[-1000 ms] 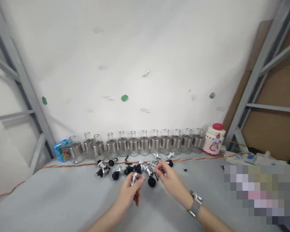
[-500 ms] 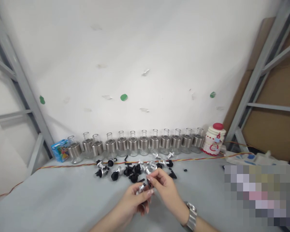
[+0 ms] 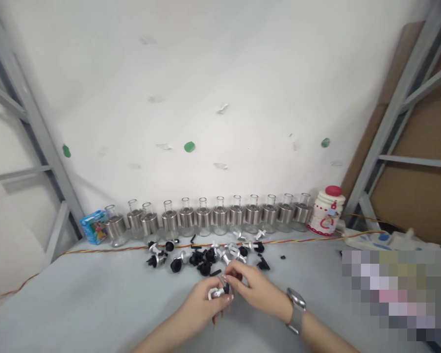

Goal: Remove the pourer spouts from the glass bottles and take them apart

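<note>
My left hand (image 3: 203,303) is closed around a silver bottle pourer (image 3: 216,293), which lies almost level with its stem end toward the right. At that end sits a small black plastic piece (image 3: 227,289), touching the stem as far as I can see. The thumb and fingertips of my right hand (image 3: 259,289) pinch at the top of this piece. Beyond my hands lie several loose pourers with black stoppers (image 3: 205,267) and silver spouts. A black strip (image 3: 215,272) rests just past my left fingers.
Along the wall stands a row of glass bottles with metal collars (image 3: 219,214). A blue box (image 3: 93,228) is at its left end, a cream jar with a red lid (image 3: 325,213) at its right. A twisted red-yellow wire (image 3: 132,248) crosses the table; a power strip (image 3: 397,240) lies at right.
My right hand has brought the black piece down against the end of the pourer, which has turned to a more level position in my left hand. The view has shifted slightly.
</note>
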A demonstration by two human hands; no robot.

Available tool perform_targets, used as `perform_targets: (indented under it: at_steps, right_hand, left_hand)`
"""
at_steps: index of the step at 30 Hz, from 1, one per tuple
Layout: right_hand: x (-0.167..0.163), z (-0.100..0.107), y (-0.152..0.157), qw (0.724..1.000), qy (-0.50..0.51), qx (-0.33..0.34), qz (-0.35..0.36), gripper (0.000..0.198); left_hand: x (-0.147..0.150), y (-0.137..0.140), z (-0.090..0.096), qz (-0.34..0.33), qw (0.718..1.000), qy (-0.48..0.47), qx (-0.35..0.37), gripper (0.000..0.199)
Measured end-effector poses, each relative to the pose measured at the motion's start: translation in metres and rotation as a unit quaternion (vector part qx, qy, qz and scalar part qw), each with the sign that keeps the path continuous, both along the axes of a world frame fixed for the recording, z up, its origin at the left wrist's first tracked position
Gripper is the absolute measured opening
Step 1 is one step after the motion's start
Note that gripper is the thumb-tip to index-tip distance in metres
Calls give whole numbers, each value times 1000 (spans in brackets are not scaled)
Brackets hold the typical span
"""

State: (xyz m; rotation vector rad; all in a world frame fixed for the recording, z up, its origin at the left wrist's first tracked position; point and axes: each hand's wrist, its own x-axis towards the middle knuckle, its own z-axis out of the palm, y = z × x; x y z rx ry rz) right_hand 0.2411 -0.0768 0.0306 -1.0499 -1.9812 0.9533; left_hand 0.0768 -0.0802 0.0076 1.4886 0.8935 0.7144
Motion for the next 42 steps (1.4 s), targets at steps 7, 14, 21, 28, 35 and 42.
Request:
perform_targets:
  at_steps: [7, 14, 21, 28, 35, 42]
  right_hand:
    - [10, -8, 12, 975, 60, -191, 99, 27]
    - [16, -5, 14, 967, 125, -195, 108, 35]
    - [8, 0, 3, 963, 128, -195, 132, 34]
    - [2, -4, 0, 970, 116, -183, 113, 35]
    - [1, -5, 1, 972, 128, -174, 88, 35]
    - [-3, -5, -4, 974, 152, -155, 66, 32]
  left_hand:
    - [-3, -3, 11, -13, 999, 42, 17, 28]
    - [-7, 4, 4, 61, 998, 28, -3, 55]
    - [-8, -20, 33, -29, 998, 34, 42, 35]
    - [-6, -18, 29, -43, 993, 54, 93, 25]
    - [-9, -15, 27, -29, 977, 108, 180, 23]
    - [-12, -15, 32, -13, 959, 165, 230, 22]
